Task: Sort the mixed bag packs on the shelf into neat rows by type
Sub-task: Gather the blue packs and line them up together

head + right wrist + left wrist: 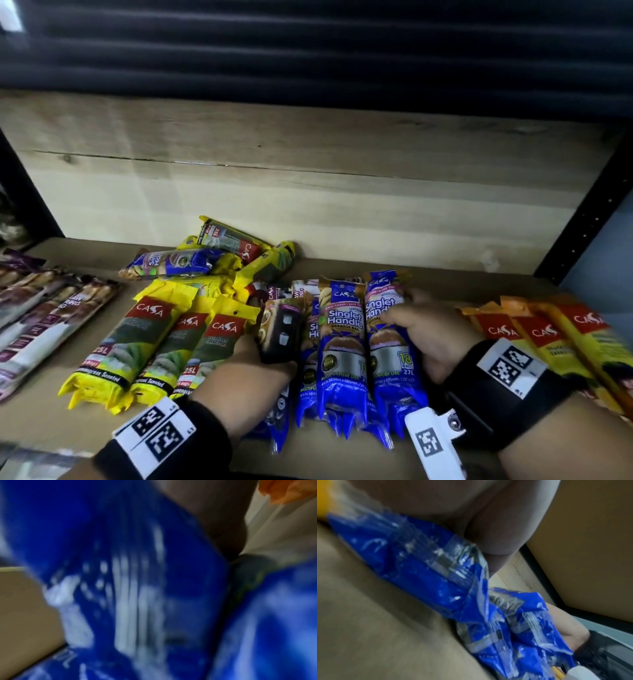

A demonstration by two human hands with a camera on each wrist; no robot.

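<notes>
Several blue "Singlet Handle" packs (340, 356) lie side by side at the middle of the wooden shelf (455, 282). My right hand (423, 330) grips the rightmost blue pack (390, 363), thumb across its front; the right wrist view shows that pack (137, 588) only as a blue blur. My left hand (257, 356) holds a brown-and-black pack (282, 329) at the left edge of the blue row. Blue packs (419, 568) lie under the palm in the left wrist view. A row of three yellow packs (154, 346) lies to the left.
A loose pile of mixed yellow and blue packs (219, 260) sits at the back. Purple-and-white packs (44, 318) lie in a row at far left, orange-yellow packs (548, 339) at far right. A wooden back board (308, 205) and a black upright (589, 212) close in the shelf.
</notes>
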